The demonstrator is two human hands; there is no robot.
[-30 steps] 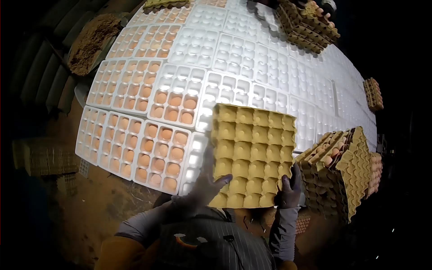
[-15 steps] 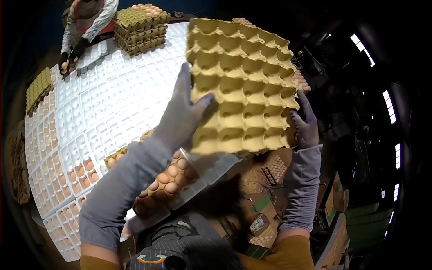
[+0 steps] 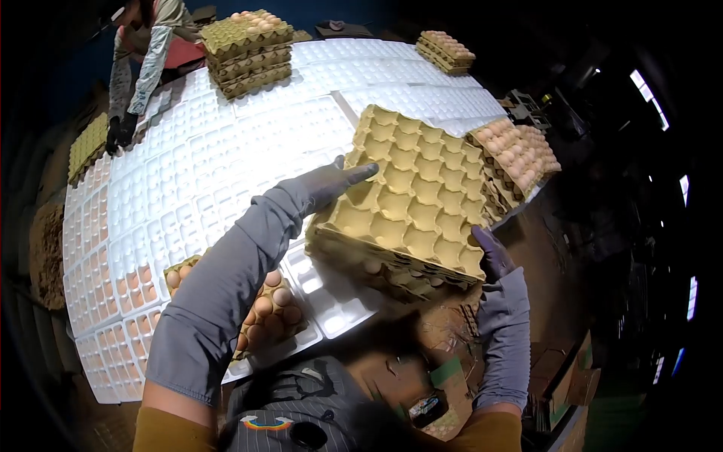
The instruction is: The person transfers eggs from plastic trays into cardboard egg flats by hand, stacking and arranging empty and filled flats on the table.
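A yellowish pulp egg tray (image 3: 422, 184) with no eggs in its cups is tilted in front of me. My left hand (image 3: 335, 184) is closed on its left edge, thumb on top. On the lower right corner, my right hand (image 3: 493, 255) grips the same tray, its fingers partly hidden. Directly underneath are more stacked trays (image 3: 369, 265), with some eggs dimly visible between the layers; whether the upper tray rests on them I cannot tell. Behind my left forearm, a pulp tray holds brown eggs (image 3: 269, 310). Both hands wear thin gloves.
White plastic egg packs (image 3: 263, 135) cover the wide table, with eggs filling those at left (image 3: 135, 290). Stacked egg trays stand at the back (image 3: 248, 60), far right (image 3: 446, 54) and right (image 3: 520, 154). A co-worker's dark-gloved hands (image 3: 120, 134) are over the far left packs.
The egg tray has come down, from raised and upright to flatter over the stack, with both my hands on it. My view has shifted, showing more right-hand stacks. The co-worker's hands moved lower.
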